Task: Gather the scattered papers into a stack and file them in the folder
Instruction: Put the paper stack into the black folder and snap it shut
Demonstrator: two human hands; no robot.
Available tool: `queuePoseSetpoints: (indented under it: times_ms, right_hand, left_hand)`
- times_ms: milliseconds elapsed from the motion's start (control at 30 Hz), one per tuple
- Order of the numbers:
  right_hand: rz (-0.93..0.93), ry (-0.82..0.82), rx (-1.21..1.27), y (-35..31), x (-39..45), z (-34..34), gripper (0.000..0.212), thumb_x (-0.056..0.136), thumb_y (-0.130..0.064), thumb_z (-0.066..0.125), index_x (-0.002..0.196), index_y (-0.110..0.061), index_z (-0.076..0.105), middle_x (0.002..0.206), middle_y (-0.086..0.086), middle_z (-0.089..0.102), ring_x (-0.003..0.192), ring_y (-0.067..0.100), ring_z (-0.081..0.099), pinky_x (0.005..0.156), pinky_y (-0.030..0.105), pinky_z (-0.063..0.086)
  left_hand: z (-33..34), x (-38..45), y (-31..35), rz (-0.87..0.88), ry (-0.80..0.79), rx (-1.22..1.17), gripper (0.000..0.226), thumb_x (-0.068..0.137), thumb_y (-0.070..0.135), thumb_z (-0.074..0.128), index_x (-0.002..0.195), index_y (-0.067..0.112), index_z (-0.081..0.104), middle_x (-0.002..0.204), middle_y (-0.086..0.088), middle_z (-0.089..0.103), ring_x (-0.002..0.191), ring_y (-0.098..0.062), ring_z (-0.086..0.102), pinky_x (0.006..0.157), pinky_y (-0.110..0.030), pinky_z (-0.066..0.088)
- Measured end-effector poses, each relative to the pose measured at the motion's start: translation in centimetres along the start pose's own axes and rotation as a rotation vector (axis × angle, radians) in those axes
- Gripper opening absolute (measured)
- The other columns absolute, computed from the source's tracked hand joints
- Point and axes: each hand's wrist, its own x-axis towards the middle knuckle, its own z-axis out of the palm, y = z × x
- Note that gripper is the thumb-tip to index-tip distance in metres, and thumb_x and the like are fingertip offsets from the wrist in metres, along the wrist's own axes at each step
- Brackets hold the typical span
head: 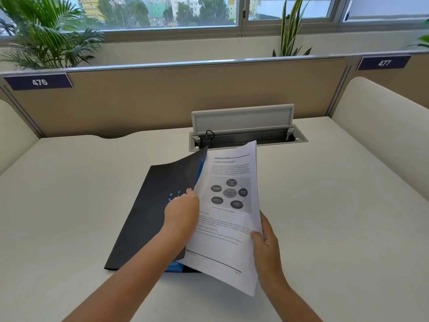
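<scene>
A black folder (148, 212) with a blue logo lies on the white desk, its front cover lifted at the right edge. My left hand (182, 211) grips that cover edge and holds it up. A stack of printed papers (228, 219), top page showing text and a circle diagram, is tilted over the folder's opening, its left edge next to the raised cover. My right hand (264, 240) pinches the stack at its right edge, thumb on top. The folder's blue inside shows below the papers at the near edge.
An open cable box (248, 133) with a raised lid sits in the desk behind the folder. A beige partition (162, 98) with labels 476 and 477 closes the back; side dividers stand left and right. Plants stand beyond it by the window.
</scene>
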Motion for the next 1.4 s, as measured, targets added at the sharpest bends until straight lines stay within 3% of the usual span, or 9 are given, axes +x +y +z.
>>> queuePoseSetpoints:
  times_ms: [167,300,433,533,600,767,1000,1167,1400]
  right_hand:
    - [-0.082,0.03,-0.023,0.0,-1.2,0.1,0.053,0.094,0.004,0.034,0.119,-0.041,0.048,0.113,-0.028,0.055,0.092,-0.019,0.056,0.064,-0.001,0.044]
    - [-0.085,0.018,-0.039,0.3,-1.7,0.1,0.057,0.094,0.004,0.035,0.113,-0.048,0.048,0.117,-0.027,0.054,0.097,-0.021,0.053,0.068,-0.002,0.043]
    - [-0.009,0.01,-0.038,0.3,-0.9,-0.3,0.053,0.093,0.003,0.034,0.13,-0.032,0.047,0.119,-0.015,0.059,0.098,-0.006,0.059,0.071,0.005,0.049]
    - [0.01,0.005,-0.04,-0.2,-0.3,-0.6,0.053,0.092,0.004,0.034,0.133,-0.027,0.047,0.122,-0.006,0.061,0.108,0.011,0.059,0.088,0.026,0.052]
    - [0.039,-0.005,-0.045,-0.6,0.1,-0.6,0.052,0.091,0.004,0.034,0.128,-0.03,0.05,0.117,-0.008,0.063,0.105,0.014,0.061,0.088,0.033,0.053]
    - [0.127,-0.027,0.007,-0.8,0.8,-1.0,0.052,0.09,0.003,0.036,0.104,-0.043,0.057,0.103,-0.015,0.066,0.092,0.012,0.065,0.066,0.022,0.055]
    - [0.184,-0.142,0.039,-1.7,2.7,-1.4,0.053,0.087,0.005,0.036,0.103,-0.039,0.06,0.105,-0.006,0.069,0.095,0.021,0.066,0.075,0.034,0.056]
    - [0.241,-0.288,-0.058,-3.3,4.4,-0.4,0.047,0.087,0.001,0.035,0.106,-0.037,0.055,0.104,-0.009,0.067,0.093,0.018,0.065,0.063,0.027,0.054]
    - [0.416,-0.402,-0.066,-3.3,5.6,2.8,0.038,0.092,0.0,0.042,0.126,-0.017,0.043,0.115,0.01,0.062,0.103,0.029,0.062,0.084,0.043,0.055]
  left_hand:
    - [0.0,0.2,0.3,-0.034,-0.02,-0.035,0.051,0.093,0.016,0.051,0.14,0.007,0.032,0.127,-0.01,0.059,0.109,-0.027,0.063,0.092,-0.038,0.05]
    - [0.1,0.2,0.3,-0.042,-0.016,-0.088,0.042,0.092,0.016,0.052,0.132,0.006,0.041,0.118,-0.01,0.063,0.103,-0.027,0.065,0.088,-0.037,0.053]
    - [0.2,0.1,0.2,-0.063,0.033,-0.142,0.05,0.094,0.018,0.049,0.14,0.007,0.033,0.123,-0.01,0.062,0.106,-0.027,0.065,0.091,-0.036,0.051]
    - [0.3,0.0,0.3,-0.063,0.072,-0.117,0.057,0.094,0.016,0.049,0.144,0.006,0.023,0.129,-0.011,0.058,0.112,-0.027,0.062,0.095,-0.036,0.048]
    - [0.3,0.0,0.3,-0.06,0.085,-0.102,0.058,0.095,0.015,0.048,0.145,0.006,0.021,0.131,-0.011,0.057,0.112,-0.026,0.062,0.095,-0.034,0.048]
    - [0.0,0.4,0.2,-0.083,0.105,-0.132,0.057,0.095,0.015,0.048,0.145,0.007,0.022,0.126,-0.009,0.06,0.108,-0.024,0.064,0.092,-0.033,0.05]
    - [-0.2,0.2,0.4,-0.047,0.08,-0.132,0.054,0.095,0.015,0.047,0.143,0.006,0.025,0.126,-0.01,0.06,0.107,-0.024,0.065,0.09,-0.034,0.052]
    - [-0.1,-0.3,1.4,-0.03,0.068,-0.042,0.053,0.094,0.002,0.04,0.144,0.003,0.021,0.13,-0.017,0.056,0.114,-0.029,0.06,0.091,-0.034,0.051]
    - [0.1,-1.1,4.7,0.022,0.026,-0.091,0.056,0.095,0.006,0.042,0.145,0.003,0.017,0.133,-0.018,0.053,0.116,-0.031,0.058,0.093,-0.039,0.049]
